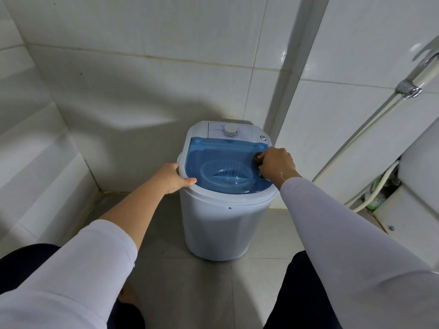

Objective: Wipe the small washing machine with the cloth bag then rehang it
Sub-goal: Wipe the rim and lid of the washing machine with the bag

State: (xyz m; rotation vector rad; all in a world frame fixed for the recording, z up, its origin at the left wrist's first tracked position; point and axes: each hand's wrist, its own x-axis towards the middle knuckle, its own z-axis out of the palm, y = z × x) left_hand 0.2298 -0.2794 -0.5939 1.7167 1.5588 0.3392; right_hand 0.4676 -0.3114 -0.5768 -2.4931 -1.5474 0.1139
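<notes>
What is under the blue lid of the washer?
Through the blue lid a ribbed tub shows inside the washer. Its right edge is hidden by the right hand gripping the dark cloth bag; whether laundry lies deeper is unclear.

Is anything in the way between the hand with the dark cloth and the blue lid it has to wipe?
Nothing visible. The right hand already holds the dark cloth bag against the right edge of the blue lid. The left hand grips the washing machine rim on the other side, clear of the lid.
</notes>
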